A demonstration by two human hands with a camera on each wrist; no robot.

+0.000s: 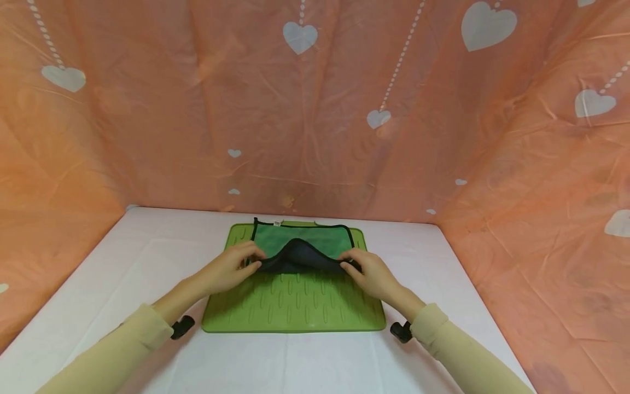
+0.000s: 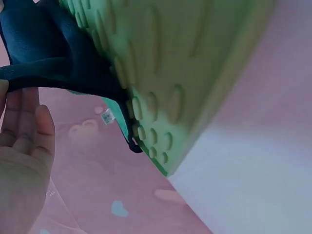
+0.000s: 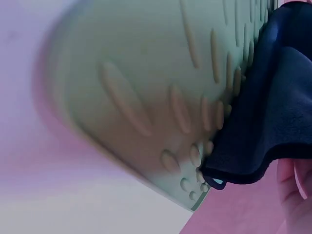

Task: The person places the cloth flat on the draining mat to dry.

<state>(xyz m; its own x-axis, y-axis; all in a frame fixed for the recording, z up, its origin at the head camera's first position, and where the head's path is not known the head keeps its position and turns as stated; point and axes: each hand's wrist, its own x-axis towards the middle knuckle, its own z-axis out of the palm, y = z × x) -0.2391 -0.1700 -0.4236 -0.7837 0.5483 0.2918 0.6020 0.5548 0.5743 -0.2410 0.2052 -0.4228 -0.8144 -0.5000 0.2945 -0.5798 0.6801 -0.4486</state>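
A cloth (image 1: 280,236) with a green face and black edging lies on a ridged green mat (image 1: 295,309). Its near edge is raised, showing a dark underside (image 1: 301,256) that humps up in the middle. My left hand (image 1: 232,269) pinches the left end of that raised edge; my right hand (image 1: 373,273) pinches the right end. From the left wrist, the dark fabric (image 2: 44,73) hangs from the thumb and fingers of the left hand (image 2: 22,180). In the right wrist view, the dark side (image 3: 273,112) covers part of the right hand (image 3: 298,195).
Under the mat spreads a white table covering (image 1: 162,262). An orange sheet (image 1: 315,137) with pale hearts rises at the back and both sides. A small white tag (image 1: 277,223) sits on the cloth's far edge. Dark wrist devices (image 1: 183,327) are visible by the sleeves.
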